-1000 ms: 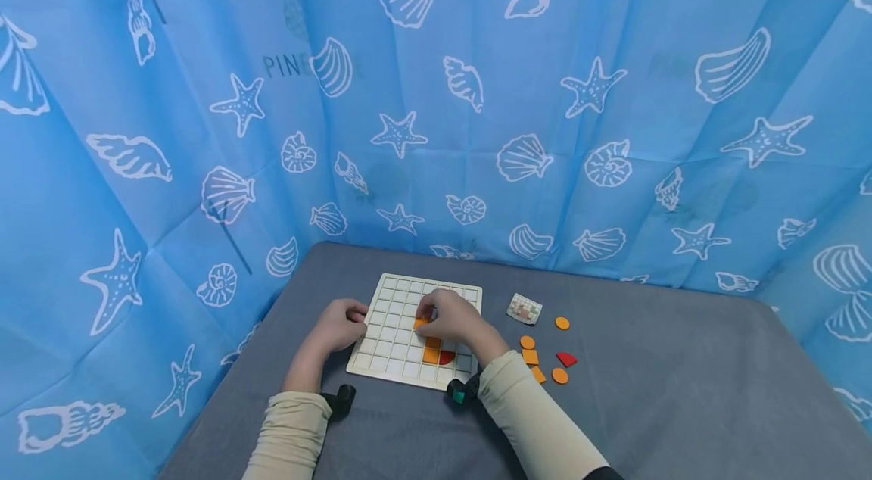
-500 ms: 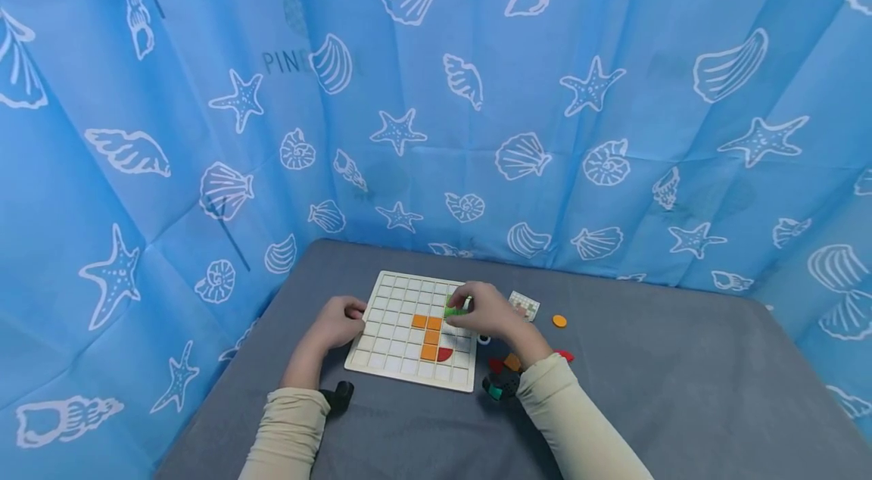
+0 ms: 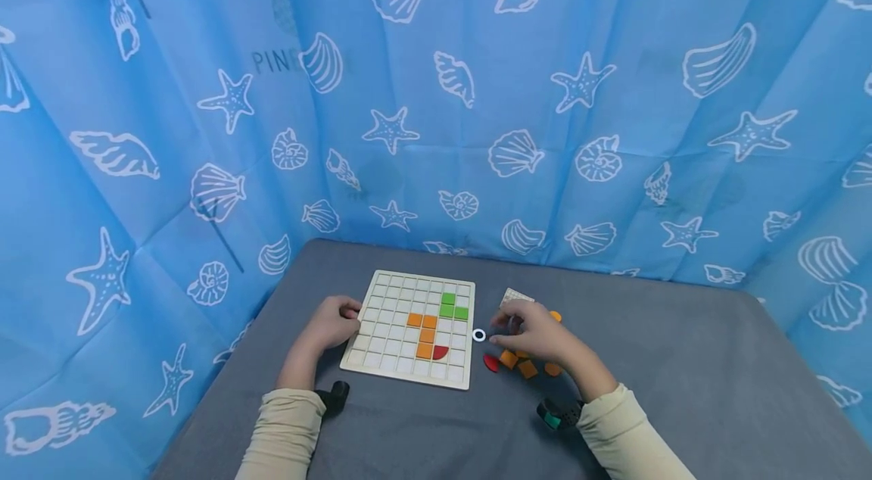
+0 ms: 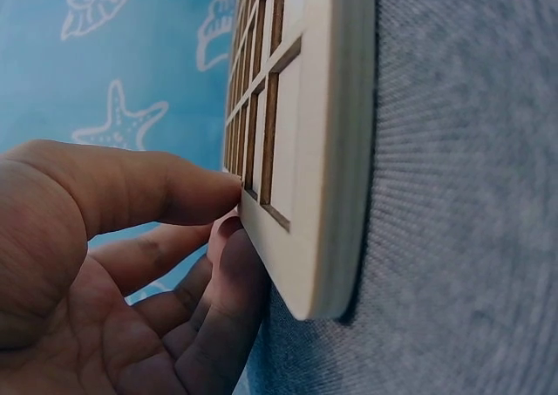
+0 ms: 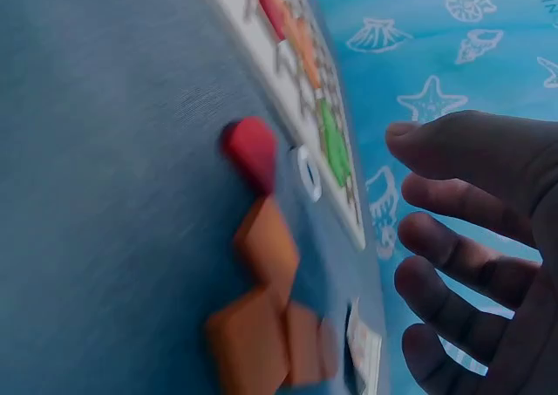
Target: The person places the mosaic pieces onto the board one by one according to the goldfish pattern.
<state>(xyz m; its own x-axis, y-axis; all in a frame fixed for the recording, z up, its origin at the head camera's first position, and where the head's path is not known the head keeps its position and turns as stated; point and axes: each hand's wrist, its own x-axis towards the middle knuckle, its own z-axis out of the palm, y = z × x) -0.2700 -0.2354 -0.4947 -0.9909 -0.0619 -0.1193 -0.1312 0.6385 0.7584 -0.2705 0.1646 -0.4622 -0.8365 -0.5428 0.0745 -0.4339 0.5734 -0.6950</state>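
Observation:
A pale wooden grid board (image 3: 381, 321) lies on the table. My left hand (image 3: 327, 325) pinches its left edge; in the left wrist view the thumb (image 4: 187, 190) lies on the rim, with the other fingers curled beside and below. Set in the cells are several orange squares (image 3: 428, 334), a red quarter-circle (image 3: 440, 352) and green squares (image 3: 447, 310). My right hand (image 3: 538, 332) hovers right of the board above loose pieces, fingers loosely bent and apart, holding nothing. Nearest it are orange squares (image 3: 508, 359), a red piece (image 5: 253, 146) and a white round piece with a dark centre (image 3: 474, 335).
A small printed grid card (image 3: 515, 295) lies behind my right hand, partly covered by it. Orange round pieces (image 3: 552, 369) lie at the right. Behind the grey table (image 3: 668, 359) hangs a blue curtain (image 3: 422, 185) with white shells and starfish.
My right hand has gone from the orange squares to the board's right part, then off to the right over the loose pieces. Green squares now show on the board. The left hand stays at the edge.

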